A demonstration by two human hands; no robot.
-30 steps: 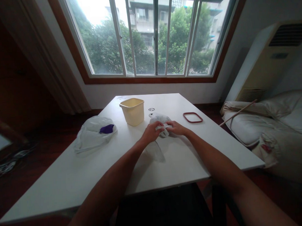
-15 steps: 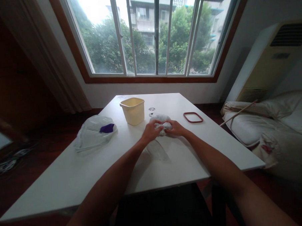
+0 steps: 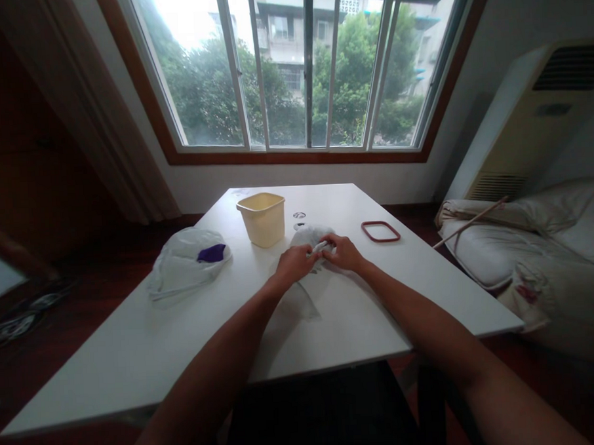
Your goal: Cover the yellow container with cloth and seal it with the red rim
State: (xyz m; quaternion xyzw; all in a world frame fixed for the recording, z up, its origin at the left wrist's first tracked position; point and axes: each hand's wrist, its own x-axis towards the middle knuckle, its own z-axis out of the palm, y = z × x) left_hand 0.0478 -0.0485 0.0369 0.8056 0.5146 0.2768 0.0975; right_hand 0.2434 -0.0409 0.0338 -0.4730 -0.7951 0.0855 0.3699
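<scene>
A crumpled white plastic bag (image 3: 308, 235) lies on the white table, a little right of the middle. My left hand (image 3: 295, 263) pinches its gathered near edge from the left. My right hand (image 3: 341, 252) grips the same edge from the right, close beside the left. A thin translucent part of the plastic trails on the tabletop toward me. What is inside the bag cannot be made out. To the left of my hands stands a yellow square container (image 3: 264, 225), upright with its top open.
Another white plastic bag (image 3: 181, 263) with a purple item (image 3: 212, 253) in its mouth lies on the table's (image 3: 223, 344) left. A red-brown square ring (image 3: 380, 231) lies on the right. Beyond the right edge is a covered sofa (image 3: 563, 224).
My left hand has shifted slightly left and nearer to me, and the gathered plastic between my hands is stretched more. The trailing part has moved a little left.
</scene>
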